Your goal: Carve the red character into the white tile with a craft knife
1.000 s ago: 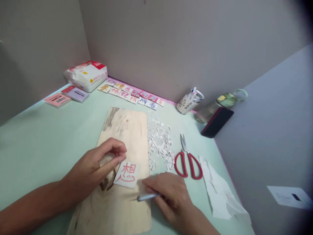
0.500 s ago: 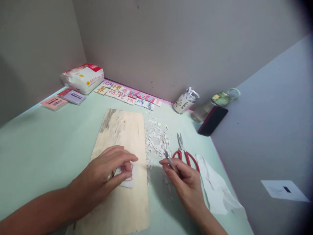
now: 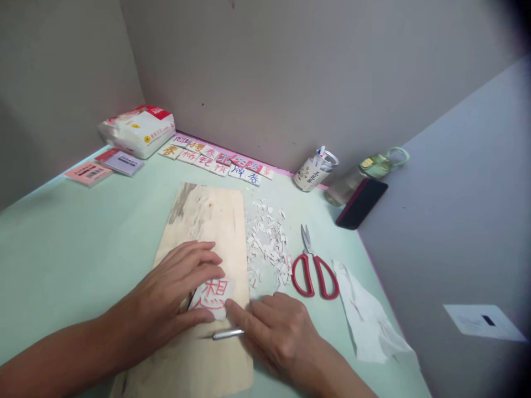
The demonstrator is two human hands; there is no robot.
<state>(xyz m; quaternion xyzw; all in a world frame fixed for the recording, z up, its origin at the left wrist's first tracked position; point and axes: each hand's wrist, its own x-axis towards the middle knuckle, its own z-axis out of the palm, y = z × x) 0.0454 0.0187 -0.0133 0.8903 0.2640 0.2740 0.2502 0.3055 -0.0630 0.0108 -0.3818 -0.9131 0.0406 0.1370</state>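
Observation:
A white piece with a red character (image 3: pixel 214 297) lies on the wooden board (image 3: pixel 215 221). Around its left side my left hand (image 3: pixel 182 287) is curved, thumb at its lower edge and fingers at its upper left, holding it. My right hand (image 3: pixel 277 326) has its index fingertip at the piece's right edge. Its other fingers are folded round a silver pen-like knife (image 3: pixel 228 334), whose tip points left over the board; the knife's rear end is hidden by the hand.
White scraps (image 3: pixel 269 243) lie right of the board, then red-handled scissors (image 3: pixel 307 271) and crumpled tissue (image 3: pixel 365 320). Character tiles (image 3: pixel 219 166), a can of pens (image 3: pixel 313 171), a bottle (image 3: pixel 346 185) and a phone (image 3: pixel 362 204) stand or lie farther back. A tissue pack (image 3: pixel 145 132) is back left.
My right hand has moved left and down to the piece, turning palm-down with the knife now pointing left. My left hand has shifted slightly, and the red character is more exposed.

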